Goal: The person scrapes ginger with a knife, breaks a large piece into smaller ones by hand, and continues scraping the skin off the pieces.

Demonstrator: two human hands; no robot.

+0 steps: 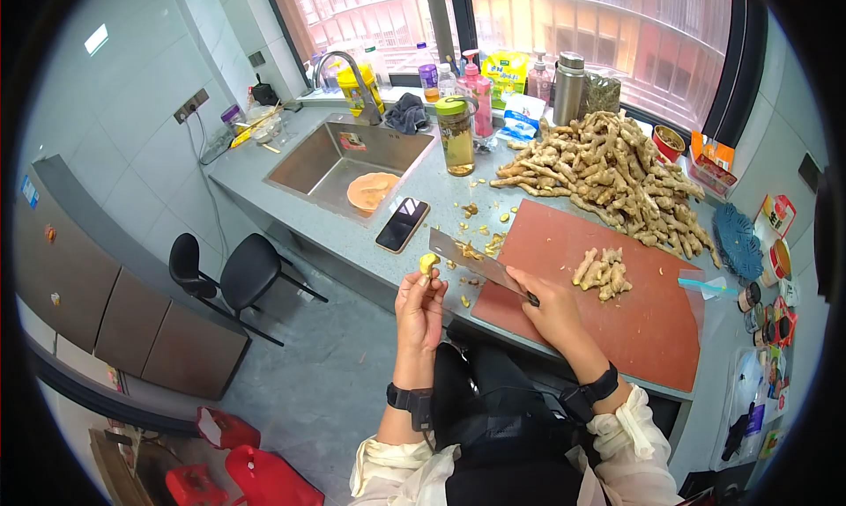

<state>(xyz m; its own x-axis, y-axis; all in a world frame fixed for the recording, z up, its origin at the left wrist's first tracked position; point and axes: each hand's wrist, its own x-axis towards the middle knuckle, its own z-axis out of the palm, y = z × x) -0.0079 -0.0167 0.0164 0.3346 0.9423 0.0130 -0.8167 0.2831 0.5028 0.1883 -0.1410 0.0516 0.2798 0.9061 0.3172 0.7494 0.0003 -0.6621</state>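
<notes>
On the head cam I'm holding the ginger pc. [429,263] near the bench [436,198] edge, L hand [418,307] fingers pinching it. R hand [550,309] fingers are gripping the knife [480,263] handle, blade extending near the pc. The board [617,339] is carrying a ginger grp. [603,273]; the ginger pile [608,171] is lying beyond.

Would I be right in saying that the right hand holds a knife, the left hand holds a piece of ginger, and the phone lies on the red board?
Not quite: the head view shows the phone on the counter, not the red board. The right hand does hold a knife, the left hand a piece of ginger.
</notes>
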